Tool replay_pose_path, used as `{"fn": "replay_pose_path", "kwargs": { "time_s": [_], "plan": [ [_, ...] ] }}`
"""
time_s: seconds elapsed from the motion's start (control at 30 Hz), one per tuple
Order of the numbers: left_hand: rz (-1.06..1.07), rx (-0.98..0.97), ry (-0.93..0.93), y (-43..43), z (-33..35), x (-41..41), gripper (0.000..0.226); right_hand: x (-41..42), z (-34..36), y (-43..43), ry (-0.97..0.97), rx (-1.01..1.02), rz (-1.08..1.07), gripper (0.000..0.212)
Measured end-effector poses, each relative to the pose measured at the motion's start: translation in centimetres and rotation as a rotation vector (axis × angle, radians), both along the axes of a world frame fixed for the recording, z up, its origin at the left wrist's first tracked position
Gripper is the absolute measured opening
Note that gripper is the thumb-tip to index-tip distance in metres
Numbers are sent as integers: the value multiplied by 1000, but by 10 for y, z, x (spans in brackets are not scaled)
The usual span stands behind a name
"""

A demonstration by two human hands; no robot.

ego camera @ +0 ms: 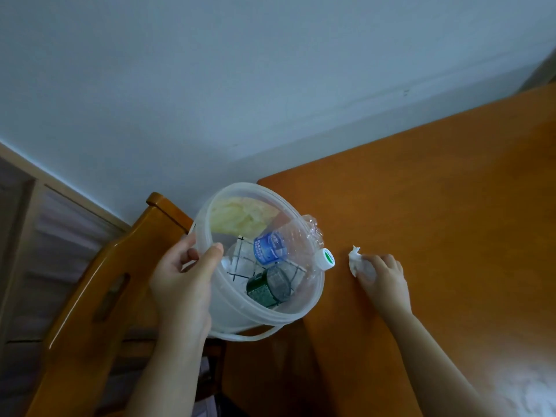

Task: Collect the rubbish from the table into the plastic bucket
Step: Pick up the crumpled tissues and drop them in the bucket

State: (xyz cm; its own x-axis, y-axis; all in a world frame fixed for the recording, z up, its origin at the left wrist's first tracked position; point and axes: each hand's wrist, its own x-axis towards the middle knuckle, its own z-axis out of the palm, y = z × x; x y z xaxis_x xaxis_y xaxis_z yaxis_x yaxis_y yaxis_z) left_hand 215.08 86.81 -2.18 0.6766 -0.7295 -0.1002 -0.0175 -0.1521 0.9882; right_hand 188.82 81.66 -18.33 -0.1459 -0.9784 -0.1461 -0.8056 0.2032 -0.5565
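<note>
A wooden chair (90,296) stands at the far left. The left hand (183,284) grips the rim of the clear plastic bucket (294,308), thumb inside, fingers (180,248) curled outside, holding it tilted beside the bench (451,206) edge. Inside lie a crushed water bottle (279,251), its white cap (325,258) poking over the rim, a dark green container (267,288), yellowish crumpled wrapping (240,218) and checked paper (240,263). To the right, the right hand (385,281) rests on the bench, fingers closed around a crumpled white tissue (356,261)

Translucent bucket (301,305) tilted, rubbish-filled; tissue (356,261) on table (451,206).
</note>
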Motion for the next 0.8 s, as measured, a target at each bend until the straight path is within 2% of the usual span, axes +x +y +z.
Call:
{"fn": "replay_pose_path", "kwargs": {
  "time_s": [0.37, 0.57, 0.7, 0.8],
  "plan": [
    [-18, -1, 79, 6, 10, -9, 25, -9, -1, 24, -98, -31, -63, 20],
    [-35, -30, 80, 17, 24, -17, 25, -25, 12, 51, -201, -30, -196, 19],
    [-70, -40, 86, 23, 32, -24, 23, -36, 42, 59, -259, -136, -267, 18],
    [-79, -50, 114, 30, 38, -31, 25, -43, 76, 61, -276, -298, -279, 17]
  ]
}}
